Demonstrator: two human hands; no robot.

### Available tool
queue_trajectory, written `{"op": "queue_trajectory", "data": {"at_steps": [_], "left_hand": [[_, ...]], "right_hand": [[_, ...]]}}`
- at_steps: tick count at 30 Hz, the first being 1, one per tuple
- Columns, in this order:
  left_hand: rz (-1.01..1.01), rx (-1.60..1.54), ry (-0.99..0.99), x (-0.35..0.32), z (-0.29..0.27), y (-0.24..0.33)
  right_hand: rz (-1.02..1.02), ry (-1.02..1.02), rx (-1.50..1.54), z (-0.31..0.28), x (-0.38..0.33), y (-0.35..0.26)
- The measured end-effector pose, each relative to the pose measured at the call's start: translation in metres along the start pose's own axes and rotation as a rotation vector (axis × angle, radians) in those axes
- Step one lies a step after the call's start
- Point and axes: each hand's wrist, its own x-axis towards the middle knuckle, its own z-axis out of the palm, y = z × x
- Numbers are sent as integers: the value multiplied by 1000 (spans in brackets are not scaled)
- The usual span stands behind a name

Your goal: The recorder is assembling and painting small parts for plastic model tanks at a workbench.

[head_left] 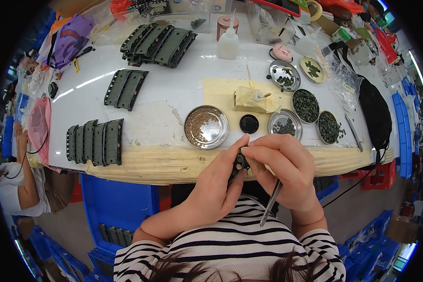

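– Where is the small dark part (240, 165)?
– The left hand (215, 184) grips it, partly covered; the right hand (289, 171) touches it, holding also 1 metal tool (270, 203), upper end hidden.
– And around?
– White table (164, 96), blue tray (109, 197) below, cut by sleeves (143, 254).

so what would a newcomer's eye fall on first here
Probably the left hand and right hand below centre, meeting at a small dark part, a metal tool angling down from the right one. Then the dark curved strips piled at upper left and the shiny dish near the middle.

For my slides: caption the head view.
Left hand holds a small dark part; right hand, gripping a metal tool, touches it near round dishes.
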Motion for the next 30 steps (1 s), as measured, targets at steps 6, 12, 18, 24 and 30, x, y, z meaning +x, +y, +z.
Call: {"op": "queue_trajectory", "data": {"at_steps": [6,12,18,24,30], "left_hand": [[-99,-26,-95,-1,-4,2],[-4,-8,-10,-2,0,0],[13,-99,24,-3,-2,-4],[-278,-543,-48,-7,-9,-9],[-259,-574,-106,-2,-14,-16]], "right_hand": [[-18,44,16,5,-4,2],[-18,41,44,8,-5,2],[51,101,116,5,-3,-3],[152,215,71,-10,-4,-4],[189,237,87,-11,-3,1]]}}
